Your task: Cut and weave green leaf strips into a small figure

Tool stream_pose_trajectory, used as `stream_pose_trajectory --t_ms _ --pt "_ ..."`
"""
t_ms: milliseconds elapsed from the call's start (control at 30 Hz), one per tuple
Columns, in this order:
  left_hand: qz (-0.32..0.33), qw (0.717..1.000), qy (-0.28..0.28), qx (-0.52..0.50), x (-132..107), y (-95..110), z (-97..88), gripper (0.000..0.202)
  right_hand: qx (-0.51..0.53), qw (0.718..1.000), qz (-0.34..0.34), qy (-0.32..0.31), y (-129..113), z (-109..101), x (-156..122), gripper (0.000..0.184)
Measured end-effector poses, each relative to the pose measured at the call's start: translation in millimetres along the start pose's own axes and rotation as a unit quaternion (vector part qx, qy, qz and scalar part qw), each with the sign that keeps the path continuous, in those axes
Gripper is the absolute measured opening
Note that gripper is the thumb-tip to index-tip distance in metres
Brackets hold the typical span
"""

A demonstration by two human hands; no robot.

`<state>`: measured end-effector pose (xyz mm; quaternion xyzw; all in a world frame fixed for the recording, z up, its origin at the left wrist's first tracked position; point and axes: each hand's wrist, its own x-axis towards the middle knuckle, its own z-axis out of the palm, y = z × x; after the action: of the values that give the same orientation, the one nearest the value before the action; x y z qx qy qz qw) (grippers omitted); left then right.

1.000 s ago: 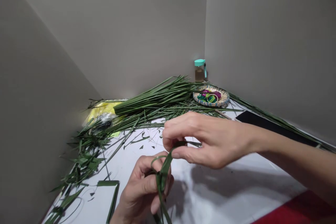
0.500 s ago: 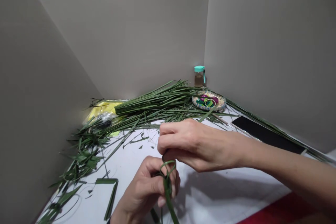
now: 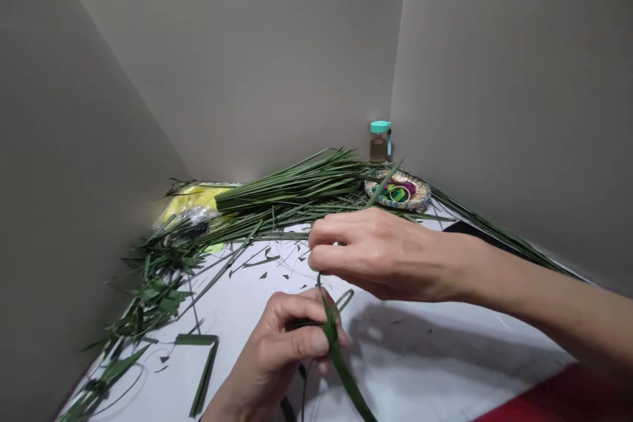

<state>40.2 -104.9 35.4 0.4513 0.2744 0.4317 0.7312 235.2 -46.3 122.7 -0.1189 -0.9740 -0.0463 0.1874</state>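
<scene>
Between thumb and fingers, my left hand [image 3: 291, 336] pinches a green leaf strip [image 3: 346, 369] near the front of the table. The strip's broad end hangs down to the right, and a small loop [image 3: 345, 301] stands out beside the pinch. Above it, my right hand [image 3: 370, 252] is closed on the strip's thin upper end, which runs taut between the hands. Its fingertips are partly hidden behind the hand. A leaf end [image 3: 386, 182] sticks up behind my right knuckles; whether it belongs to the same strip I cannot tell.
A bundle of long green leaves [image 3: 297, 181] lies at the back, beside a yellow plastic packet [image 3: 195, 199]. Leaf scraps [image 3: 158, 303] and a folded strip [image 3: 205, 372] lie left. A woven tray [image 3: 422, 196], lidded bottle [image 3: 379, 143] and dark phone [image 3: 477, 234] are right. Grey partitions [image 3: 247, 66] enclose the table.
My right hand has moved slightly up and right, drawing the strip's thin end taut. The loop now leans to the right, and the broad end has swung rightward. The view has shifted slightly.
</scene>
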Motion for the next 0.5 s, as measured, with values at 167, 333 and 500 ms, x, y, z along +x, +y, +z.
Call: stream_pose_trajectory --t_ms 167,333,500 --pt "-0.069 0.989 0.015 0.133 -3.1 5.8 5.1 0.023 -0.19 0.98 0.002 -0.062 2.5 -23.3 -4.9 0.031" --pt "-0.053 0.963 0.067 0.255 -2.6 4.3 5.3 0.028 -0.286 0.953 0.064 -0.081 -5.8 -42.5 -17.1 0.033" --pt "0.038 0.924 0.19 0.329 -0.1 3.9 9.2 0.024 -0.383 0.917 0.11 0.009 -35.5 -46.2 -27.4 0.035"
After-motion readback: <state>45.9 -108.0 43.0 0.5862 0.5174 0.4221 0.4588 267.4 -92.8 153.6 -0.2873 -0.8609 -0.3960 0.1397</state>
